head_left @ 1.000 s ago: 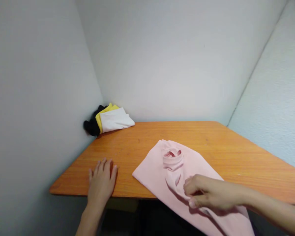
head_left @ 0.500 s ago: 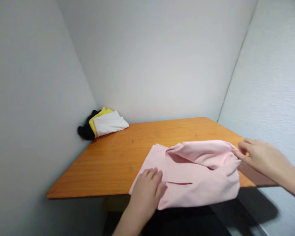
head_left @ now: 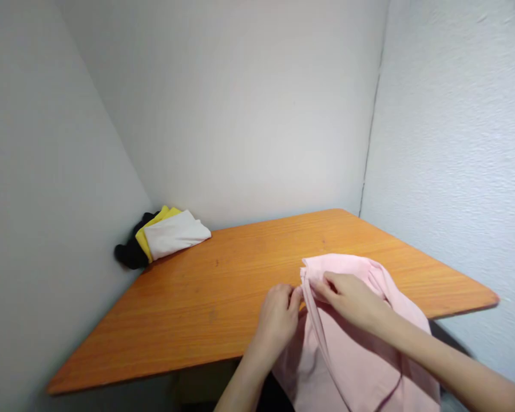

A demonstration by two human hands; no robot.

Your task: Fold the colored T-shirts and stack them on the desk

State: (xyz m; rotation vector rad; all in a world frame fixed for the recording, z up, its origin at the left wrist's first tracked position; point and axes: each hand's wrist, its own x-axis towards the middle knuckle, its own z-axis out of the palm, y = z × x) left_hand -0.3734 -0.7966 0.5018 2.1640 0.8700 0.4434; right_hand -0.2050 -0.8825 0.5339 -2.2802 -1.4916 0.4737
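Note:
A pale pink garment [head_left: 360, 366] lies on the near right part of an orange wooden table [head_left: 223, 286], and much of it hangs off the front edge. My left hand [head_left: 278, 317] pinches the garment's left edge near its top corner. My right hand [head_left: 347, 297] rests on top of the cloth just to the right, fingers curled onto the same folded edge. The two hands almost touch.
A small stack of folded clothes, white [head_left: 175, 233] on yellow on black, sits in the far left corner against the walls. Plain walls close the table in at the left, back and right.
The pink garment was gathered from a wide spread into a narrower bundle nearer the table's right front. My right hand came back from the far right to meet my left at the cloth's edge.

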